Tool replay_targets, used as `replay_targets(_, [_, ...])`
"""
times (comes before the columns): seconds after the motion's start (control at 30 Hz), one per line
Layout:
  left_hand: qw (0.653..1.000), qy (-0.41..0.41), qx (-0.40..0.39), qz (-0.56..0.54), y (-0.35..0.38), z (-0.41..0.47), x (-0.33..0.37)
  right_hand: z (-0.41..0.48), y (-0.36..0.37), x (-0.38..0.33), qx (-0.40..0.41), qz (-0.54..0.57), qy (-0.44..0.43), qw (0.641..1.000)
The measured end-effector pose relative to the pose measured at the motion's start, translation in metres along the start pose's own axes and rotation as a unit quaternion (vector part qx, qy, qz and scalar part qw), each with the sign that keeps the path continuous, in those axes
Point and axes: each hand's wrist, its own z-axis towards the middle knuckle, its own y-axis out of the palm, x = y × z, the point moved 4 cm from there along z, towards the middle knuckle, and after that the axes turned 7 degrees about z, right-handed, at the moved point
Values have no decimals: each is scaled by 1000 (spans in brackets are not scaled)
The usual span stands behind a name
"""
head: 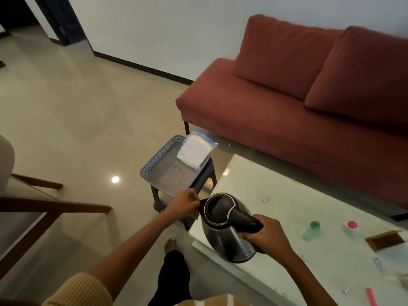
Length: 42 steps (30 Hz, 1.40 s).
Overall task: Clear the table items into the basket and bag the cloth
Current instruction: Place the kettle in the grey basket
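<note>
We grip the kettle (223,237), right hand (268,234) round its handle, left hand (184,206) pinching its spout, the basket (154,161) just beyond the left hand.

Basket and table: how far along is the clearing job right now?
Done: the cloth sits bagged in the basket. In hand: the kettle, right hand gripping its handle, left hand pinching the spout, at the table edge. Left: the green cup, pink-capped container and pink stick on the table.
</note>
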Motion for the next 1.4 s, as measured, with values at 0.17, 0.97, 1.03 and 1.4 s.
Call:
replay_targets(0.17, [1000,-15,-13,-12,-57,34,-31,51,38,-35,-19,8,10,1000])
replay_targets(0.97, [995,-61,45,66,-239,253,-139,335,194,-122,-83,-111,116,984])
replay_targets(1.03, [993,-80,33,75,-232,262,-151,340,206,-111,-90,-124,134,979])
replay_targets(1.4, [988,-116,28,96,-207,276,-174,340,228,-81,-43,-116,158,980])
